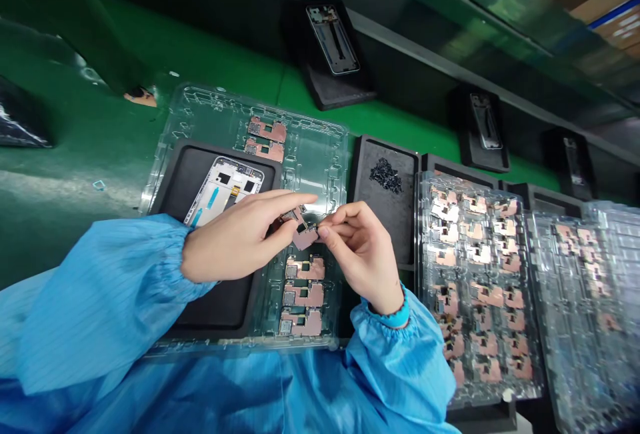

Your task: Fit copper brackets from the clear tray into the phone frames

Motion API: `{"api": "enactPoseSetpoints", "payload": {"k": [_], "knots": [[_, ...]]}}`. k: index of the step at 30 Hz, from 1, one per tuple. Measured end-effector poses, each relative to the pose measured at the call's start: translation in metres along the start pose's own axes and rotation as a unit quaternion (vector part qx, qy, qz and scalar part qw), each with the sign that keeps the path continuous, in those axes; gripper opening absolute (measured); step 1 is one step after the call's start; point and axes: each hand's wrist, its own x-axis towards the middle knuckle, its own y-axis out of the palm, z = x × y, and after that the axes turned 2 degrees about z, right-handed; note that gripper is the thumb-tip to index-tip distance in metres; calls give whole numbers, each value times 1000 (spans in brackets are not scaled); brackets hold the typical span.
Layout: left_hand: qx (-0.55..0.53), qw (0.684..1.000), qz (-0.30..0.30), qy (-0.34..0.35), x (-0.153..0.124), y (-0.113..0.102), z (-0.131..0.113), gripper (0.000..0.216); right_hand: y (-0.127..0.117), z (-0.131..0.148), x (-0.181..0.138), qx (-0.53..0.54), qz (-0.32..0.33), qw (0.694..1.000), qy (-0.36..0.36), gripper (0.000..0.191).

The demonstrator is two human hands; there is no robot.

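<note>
My left hand (250,234) grips a copper-coloured phone circuit board (305,237) between thumb and fingers. At that board's right end, my right hand (357,244) has thumb and forefinger pinched together; a tiny dark piece may sit between the tips, too small to name. Under my hands lies a clear plastic tray (313,134), with several more circuit boards (303,294) in its slots. A white phone frame (215,184) with blue strips rests in a black holder (173,184) on the left part of this tray, partly hidden by my left hand.
A dark tray (367,211) holds a heap of small black parts (386,175). To the right stand clear trays filled with circuit boards (487,294). Phone frames in black holders (340,91) line the dark strip at the back. Another person's hand (141,96) shows at upper left.
</note>
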Motion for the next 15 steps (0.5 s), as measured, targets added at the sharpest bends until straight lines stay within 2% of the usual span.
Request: {"api": "enactPoseSetpoints", "payload": {"k": [7, 15], "knots": [[-10, 999, 30, -13, 0, -3, -2, 44, 2, 1, -3, -2, 25, 1000, -6, 19], [-103, 993, 31, -41, 3, -8, 0, 42, -1, 14, -4, 76, 28, 996, 25, 21]]}}
